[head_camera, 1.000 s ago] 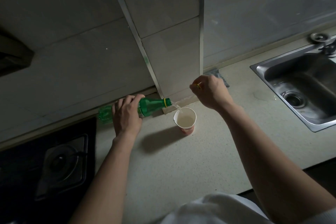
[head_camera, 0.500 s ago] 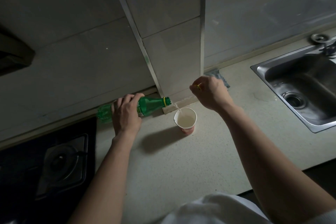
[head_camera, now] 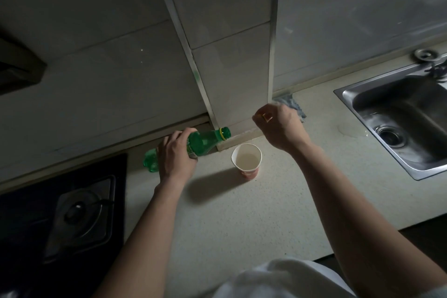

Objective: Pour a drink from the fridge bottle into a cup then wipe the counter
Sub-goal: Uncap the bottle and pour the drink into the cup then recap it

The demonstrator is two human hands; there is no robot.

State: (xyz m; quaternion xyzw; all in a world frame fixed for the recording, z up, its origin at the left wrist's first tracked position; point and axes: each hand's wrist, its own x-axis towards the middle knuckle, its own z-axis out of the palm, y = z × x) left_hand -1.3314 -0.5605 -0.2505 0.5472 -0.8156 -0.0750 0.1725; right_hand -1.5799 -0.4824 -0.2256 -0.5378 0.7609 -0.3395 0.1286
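My left hand (head_camera: 176, 155) grips a green plastic bottle (head_camera: 205, 142) around its middle. The bottle is tilted with its open neck raised to the right, above and left of the cup, and no liquid runs from it. A paper cup (head_camera: 246, 160) with a red base stands upright on the pale counter (head_camera: 242, 225), partly filled with a clear drink. My right hand (head_camera: 278, 128) hovers closed behind and right of the cup, pinching a small yellow bottle cap (head_camera: 266, 116). A blue-grey cloth (head_camera: 291, 103) lies by the wall behind that hand.
A steel sink (head_camera: 401, 116) is set into the counter at the right, with a small wet patch (head_camera: 350, 129) beside it. A black gas hob (head_camera: 60, 213) fills the left. A tiled pillar (head_camera: 229, 55) juts out behind the cup. The counter's front edge runs lower right.
The stream into the cup has stopped. My left hand has tipped the bottle's neck upward and drawn it back to the left, away from the cup's rim. My right hand stays put.
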